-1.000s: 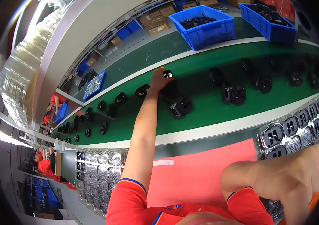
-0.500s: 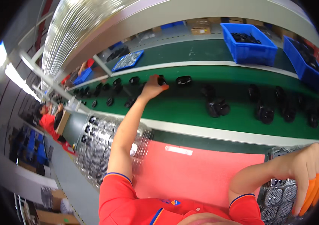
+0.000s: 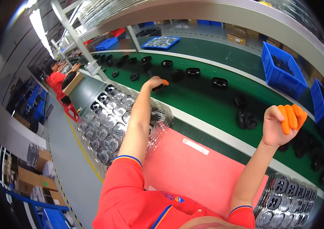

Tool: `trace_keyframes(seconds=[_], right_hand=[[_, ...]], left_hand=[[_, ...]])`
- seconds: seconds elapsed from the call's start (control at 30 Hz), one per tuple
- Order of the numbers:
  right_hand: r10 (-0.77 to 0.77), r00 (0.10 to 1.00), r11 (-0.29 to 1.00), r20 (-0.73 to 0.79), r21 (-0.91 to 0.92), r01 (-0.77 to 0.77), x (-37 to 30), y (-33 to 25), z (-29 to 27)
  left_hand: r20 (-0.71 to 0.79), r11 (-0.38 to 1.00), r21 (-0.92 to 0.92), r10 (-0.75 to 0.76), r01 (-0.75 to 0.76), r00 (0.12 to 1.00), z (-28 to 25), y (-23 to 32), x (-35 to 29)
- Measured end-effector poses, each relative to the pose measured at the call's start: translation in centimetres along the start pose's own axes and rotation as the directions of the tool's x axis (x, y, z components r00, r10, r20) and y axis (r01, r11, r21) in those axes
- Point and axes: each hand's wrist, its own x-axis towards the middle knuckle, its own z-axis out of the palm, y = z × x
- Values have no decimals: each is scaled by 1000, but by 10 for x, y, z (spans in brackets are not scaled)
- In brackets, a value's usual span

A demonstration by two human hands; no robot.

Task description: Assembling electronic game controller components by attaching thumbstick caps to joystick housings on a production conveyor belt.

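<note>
My left hand [image 3: 155, 82] reaches over the green conveyor belt [image 3: 204, 93], orange covers on its fingertips. Its fingers bend round a small black plastic part [image 3: 158, 87], which they partly hide. My right hand [image 3: 284, 124] is raised above the belt farther right, its orange-covered fingers curled in. Whatever sits inside that curl, if anything, is hidden. Rounded black cases [image 3: 193, 71] lie spaced along the far side of the belt. Left of the right hand rests a cluster of black parts [image 3: 247, 119].
A pink mat [image 3: 192, 164] lies before me, between clear plastic trays [image 3: 110, 126] on the left and a tray of black parts [image 3: 284, 202] on the right. Blue bins [image 3: 284, 70] stand beyond the belt. A co-worker in red [image 3: 57, 82] is at far left.
My right hand has risen from the right-hand tray to above the belt, fingers curled. My left hand has come nearer along the belt with a black part. The whole view has turned.
</note>
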Motion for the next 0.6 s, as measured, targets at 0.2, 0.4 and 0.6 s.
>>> trace_keyframes(seconds=[0.2,0.4,0.6], right_hand=[[-9,996,999,-93,-35,6,-2,16,-14],[-71,897,852,-437,-495,-174,-3,38,-61],[241,606,521,-758,-425,-740,-44,93,-149]], left_hand=[[-97,997,-67,37,-44,995,1,-5,0],[58,976,-7,218,-218,974,10,43,-32],[541,870,-174,476,-462,693,74,124,-110]])
